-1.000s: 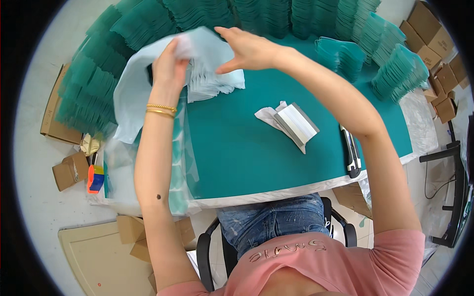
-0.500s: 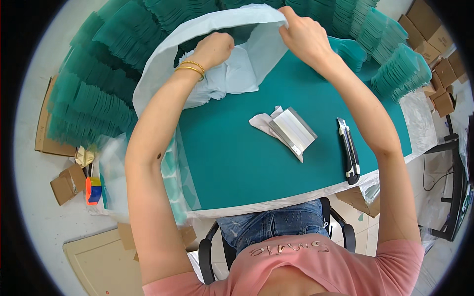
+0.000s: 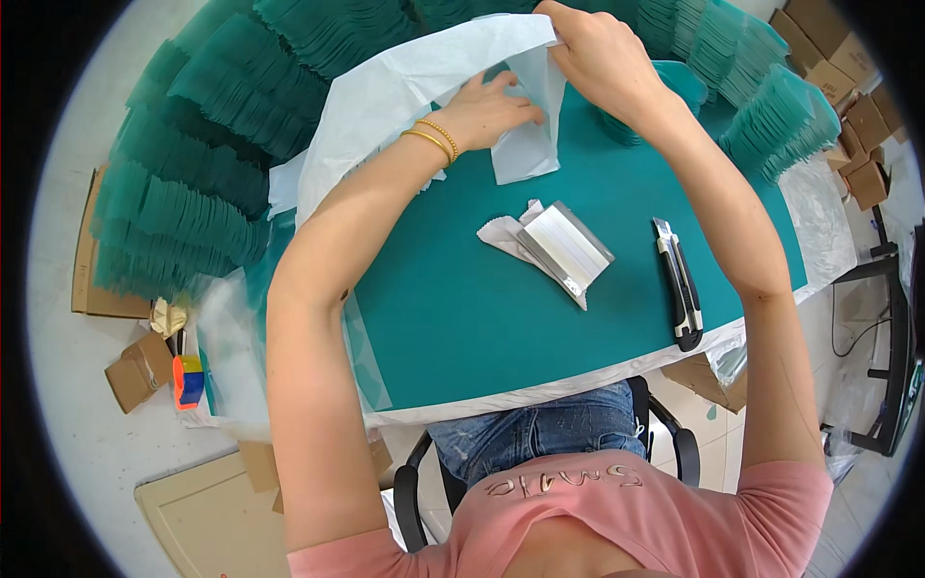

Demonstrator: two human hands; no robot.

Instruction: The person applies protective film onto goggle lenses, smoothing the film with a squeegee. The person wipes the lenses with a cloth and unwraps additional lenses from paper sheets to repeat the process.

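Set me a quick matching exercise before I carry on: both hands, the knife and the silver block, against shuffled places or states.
Column one
1. Left hand
2. Right hand
3. Knife
4. Block

Column two
A. Overlapping the pale cloth
B. Holding the edge of the white material
C. Black-handled, on the green mat
D. Fingers spread

Pairs: 1-D, 2-B, 3-C, 4-A

Silvery block (image 3: 567,250) and utility knife (image 3: 681,287) obstruct the green mat (image 3: 458,342), with room between
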